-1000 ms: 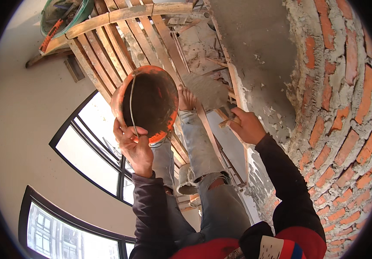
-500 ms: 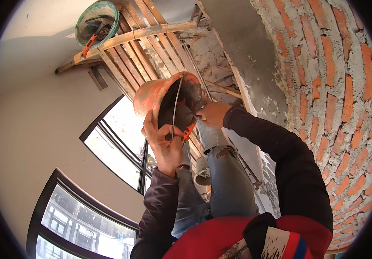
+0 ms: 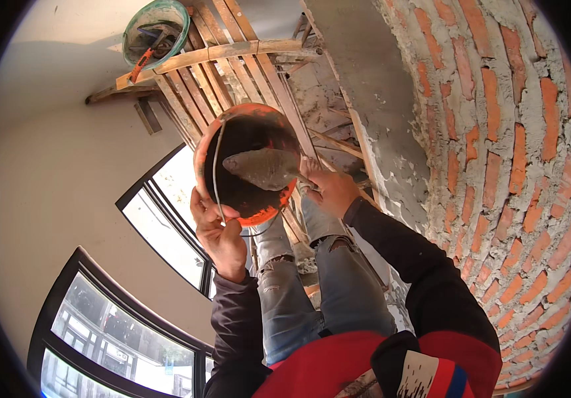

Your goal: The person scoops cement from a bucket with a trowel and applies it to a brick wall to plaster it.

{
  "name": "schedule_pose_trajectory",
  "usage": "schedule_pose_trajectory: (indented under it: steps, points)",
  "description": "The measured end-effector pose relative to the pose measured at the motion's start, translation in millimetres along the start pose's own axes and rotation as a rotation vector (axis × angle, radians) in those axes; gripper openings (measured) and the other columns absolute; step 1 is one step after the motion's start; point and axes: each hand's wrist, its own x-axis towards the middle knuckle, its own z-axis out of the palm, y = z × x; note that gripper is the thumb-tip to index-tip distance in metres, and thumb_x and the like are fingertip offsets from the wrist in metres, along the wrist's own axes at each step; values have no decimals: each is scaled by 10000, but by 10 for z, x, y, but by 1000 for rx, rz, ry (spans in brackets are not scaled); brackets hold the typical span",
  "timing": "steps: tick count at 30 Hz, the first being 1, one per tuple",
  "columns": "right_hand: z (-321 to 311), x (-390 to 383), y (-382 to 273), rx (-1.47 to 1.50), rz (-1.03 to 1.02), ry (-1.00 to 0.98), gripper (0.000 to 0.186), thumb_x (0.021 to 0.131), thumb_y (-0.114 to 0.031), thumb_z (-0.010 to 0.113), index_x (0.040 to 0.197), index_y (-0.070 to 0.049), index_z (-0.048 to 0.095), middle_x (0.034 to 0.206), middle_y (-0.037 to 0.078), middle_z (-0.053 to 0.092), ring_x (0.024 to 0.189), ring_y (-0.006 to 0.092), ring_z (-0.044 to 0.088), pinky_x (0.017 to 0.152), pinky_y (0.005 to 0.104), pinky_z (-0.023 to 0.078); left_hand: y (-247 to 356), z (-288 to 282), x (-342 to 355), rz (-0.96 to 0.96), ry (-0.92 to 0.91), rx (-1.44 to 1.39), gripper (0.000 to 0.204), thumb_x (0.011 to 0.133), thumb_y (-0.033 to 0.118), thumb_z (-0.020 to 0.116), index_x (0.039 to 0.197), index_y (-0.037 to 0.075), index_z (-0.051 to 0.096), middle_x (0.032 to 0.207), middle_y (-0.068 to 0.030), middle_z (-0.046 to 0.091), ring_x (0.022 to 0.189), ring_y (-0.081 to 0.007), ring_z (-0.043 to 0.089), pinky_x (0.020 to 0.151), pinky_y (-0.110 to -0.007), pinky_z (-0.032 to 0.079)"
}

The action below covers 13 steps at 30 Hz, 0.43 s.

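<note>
An orange bucket [image 3: 204, 154] hangs in front of my legs, its dark inside facing me. My left hand [image 3: 221, 233] grips the bucket's near left rim, with the thin wire handle running by the fingers. In my right hand [image 3: 334, 190] is a trowel [image 3: 264, 168], held by the handle at the bucket's right side. The grey, mortar-smeared blade lies flat across the bucket's mouth, pointing left. How much mortar is inside the bucket is hard to make out in the shade.
Below me is a scaffold platform of wooden slats [image 3: 232, 69]. A green bucket [image 3: 128, 50] with tools, one orange-handled [image 3: 141, 65], stands at its far left. A brick wall [image 3: 491, 126] with a strip of grey plaster [image 3: 381, 86] rises on the right; black-framed windows [image 3: 123, 318] are on the left.
The bucket has swung left and its mouth has turned more toward me. The trowel blade, earlier down inside the bucket, has come up across its opening.
</note>
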Motion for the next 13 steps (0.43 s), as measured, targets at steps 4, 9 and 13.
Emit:
schedule_pose_trajectory:
  steps: [4, 9, 13]
  points:
    - [-194, -204, 181, 238, -102, -119, 203, 865, -221, 701, 870, -32, 630, 699, 126, 627, 607, 313, 625, 573, 423, 490, -244, -153, -58, -79, 86, 13, 201, 620, -108, 441, 686, 40, 561, 1301, -124, 435, 1135, -205, 488, 1001, -309, 355]
    - [-539, -95, 1791, 949, 739, -519, 210, 921, -212, 663, 917, -6, 628, 583, 26, 532, 406, 99, 472, 407, 296, 388, -671, -239, -151, -41, 181, 280, 127, 656, -70, 461, 710, 19, 535, 1228, -118, 531, 1105, -218, 505, 924, -285, 379]
    - [-756, -85, 2492, 454, 900, 14, 171, 939, -183, 638, 935, -15, 610, 619, 26, 567, 433, 141, 506, 415, 326, 424, -673, -215, -281, -124, 236, 340, 100, 669, -47, 481, 719, 13, 542, 1235, -115, 540, 1102, -220, 520, 965, -296, 367]
